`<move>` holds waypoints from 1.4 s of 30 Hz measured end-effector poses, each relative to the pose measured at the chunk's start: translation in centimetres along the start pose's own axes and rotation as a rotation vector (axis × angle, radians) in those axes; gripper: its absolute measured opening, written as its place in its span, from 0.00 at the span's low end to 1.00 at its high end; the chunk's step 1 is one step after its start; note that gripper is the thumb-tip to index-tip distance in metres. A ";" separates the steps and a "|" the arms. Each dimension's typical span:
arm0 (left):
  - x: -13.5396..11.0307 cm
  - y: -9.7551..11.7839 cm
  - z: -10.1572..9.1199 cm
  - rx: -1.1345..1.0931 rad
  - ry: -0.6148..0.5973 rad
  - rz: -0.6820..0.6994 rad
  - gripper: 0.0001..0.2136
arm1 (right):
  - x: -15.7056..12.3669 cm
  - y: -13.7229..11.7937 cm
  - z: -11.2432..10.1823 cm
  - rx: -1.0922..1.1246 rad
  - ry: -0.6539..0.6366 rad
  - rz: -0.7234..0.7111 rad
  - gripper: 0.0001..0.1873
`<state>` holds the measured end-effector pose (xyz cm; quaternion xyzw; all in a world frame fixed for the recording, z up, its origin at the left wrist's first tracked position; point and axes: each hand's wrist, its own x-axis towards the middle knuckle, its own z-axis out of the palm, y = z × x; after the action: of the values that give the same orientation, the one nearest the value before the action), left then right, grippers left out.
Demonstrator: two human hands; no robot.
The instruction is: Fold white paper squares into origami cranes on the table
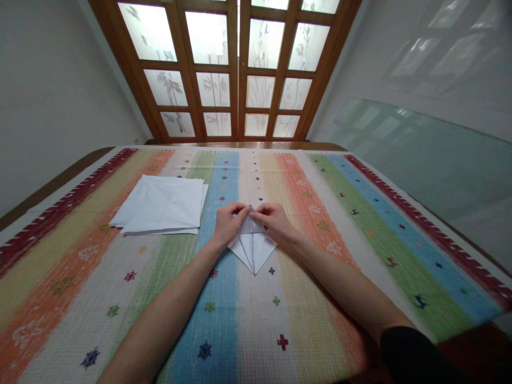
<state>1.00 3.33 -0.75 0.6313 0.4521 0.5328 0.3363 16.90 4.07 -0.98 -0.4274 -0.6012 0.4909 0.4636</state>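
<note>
Black cloth sleeve (412, 352) on right arm; bare left hand (230, 221), bare right hand (275, 218) pinching far tip of folded white kite-shaped paper (253, 250); white paper stack (166, 202) leftward.

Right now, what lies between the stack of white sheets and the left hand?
Only tablecloth, its blue stripe showing in the head view between the white sheets and the left hand.

Cloth (260, 325): matt, coarse. On it, stack (168, 205) and folded piece (255, 253) — matt paper. Beyond it, doors (190, 80) — smooth wood, frosted glass (208, 37).
</note>
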 end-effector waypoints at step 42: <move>-0.1 0.3 -0.1 0.048 -0.039 0.010 0.10 | -0.4 -0.6 0.2 0.088 0.039 -0.092 0.18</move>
<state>0.94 3.09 -0.52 0.6518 0.4548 0.5112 0.3270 16.72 3.52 -0.50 -0.3882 -0.5888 0.4866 0.5155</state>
